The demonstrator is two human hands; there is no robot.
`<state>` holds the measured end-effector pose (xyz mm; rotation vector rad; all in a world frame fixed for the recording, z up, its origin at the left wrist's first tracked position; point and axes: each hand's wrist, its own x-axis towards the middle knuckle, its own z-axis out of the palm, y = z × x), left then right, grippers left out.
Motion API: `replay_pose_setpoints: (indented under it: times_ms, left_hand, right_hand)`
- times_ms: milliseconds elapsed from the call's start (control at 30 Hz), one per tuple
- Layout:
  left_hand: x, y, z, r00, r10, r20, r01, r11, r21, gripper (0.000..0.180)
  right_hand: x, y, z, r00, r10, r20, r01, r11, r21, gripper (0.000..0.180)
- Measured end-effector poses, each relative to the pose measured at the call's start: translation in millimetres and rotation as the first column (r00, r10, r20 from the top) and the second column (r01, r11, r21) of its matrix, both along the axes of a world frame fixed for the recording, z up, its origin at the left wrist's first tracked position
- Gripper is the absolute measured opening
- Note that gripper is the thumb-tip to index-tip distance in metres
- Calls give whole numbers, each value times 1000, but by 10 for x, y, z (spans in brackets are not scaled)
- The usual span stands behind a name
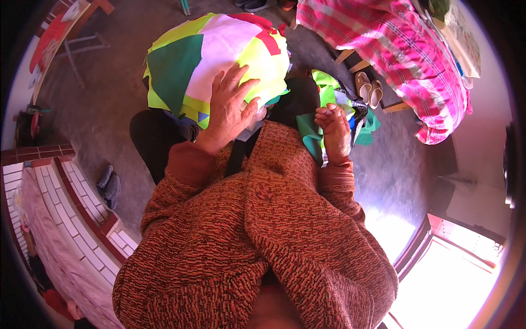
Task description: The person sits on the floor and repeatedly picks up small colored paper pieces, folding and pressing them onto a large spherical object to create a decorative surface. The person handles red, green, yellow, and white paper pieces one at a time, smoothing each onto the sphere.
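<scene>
In front of me, over my lap, sits a big rounded bundle of cloth pieces (222, 41). A dark green piece (176, 68), a pale pinkish-white one, yellow-green ones and a red piece (269, 41) overlap on its top. My left hand (233, 104) rests on the bundle's near side, its fingers spread apart. Right of the bundle, my right hand (335, 129) is raised with its fingers curled in toward the thumb. Whatever they may pinch is too small to see. Beside that hand are a teal cloth (308, 134) and a yellow-green cloth (327, 82).
A pink plaid cloth (378, 38) covers a piece of furniture at the far right, with a pair of slippers (369, 90) beside it. Dark shoes (108, 183) lie on the floor at left, near a white-tiled ledge (71, 203). Bright light enters through a doorway (446, 279).
</scene>
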<state>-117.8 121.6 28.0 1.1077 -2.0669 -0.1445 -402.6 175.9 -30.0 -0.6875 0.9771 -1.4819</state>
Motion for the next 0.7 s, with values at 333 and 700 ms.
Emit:
replay_pose_setpoints:
  times_ms: [333, 700]
  left_hand:
    - [-32, 31, -114, 999, -42, 9, 42, 999, 0, 33]
    - [-94, 167, 62, 897, -189, -401, 355, 846, 397, 24]
  right_hand:
    - [-41, 363, 186, 762, 180, -622, -139, 984, 115, 53]
    - [236, 233, 419, 905, -49, -422, 29, 998, -54, 11]
